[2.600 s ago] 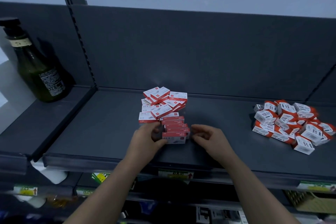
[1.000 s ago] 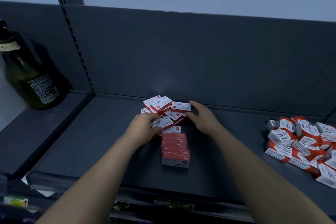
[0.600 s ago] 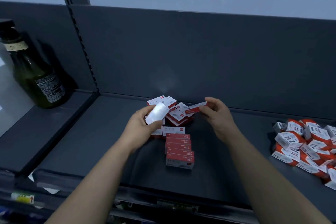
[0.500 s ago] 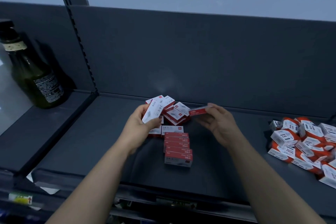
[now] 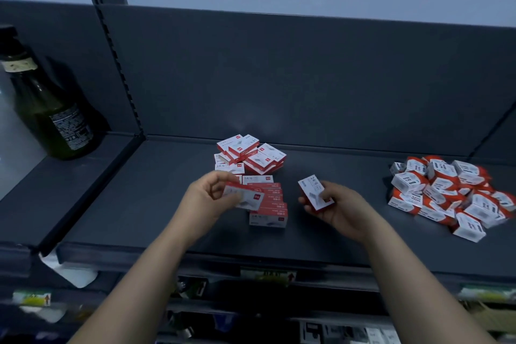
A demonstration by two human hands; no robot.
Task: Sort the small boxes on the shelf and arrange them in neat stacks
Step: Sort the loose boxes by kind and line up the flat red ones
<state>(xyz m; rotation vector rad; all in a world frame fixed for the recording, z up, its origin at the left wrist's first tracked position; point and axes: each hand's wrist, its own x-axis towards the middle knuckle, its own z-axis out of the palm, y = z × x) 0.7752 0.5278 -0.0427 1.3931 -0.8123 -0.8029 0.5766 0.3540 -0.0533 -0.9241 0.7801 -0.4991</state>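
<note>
— Two boxes are held up: the left hand pinches a red-and-white box, and the right hand grips a second box marked 24/6.
— And the others?
— A neat row lies between the hands, midway across the shelf. A loose pile sits behind it, near the back edge.
— Further out?
— A jumbled heap lies toward the right end (white and orange). A dark bottle stands on the neighbouring shelf, left.
</note>
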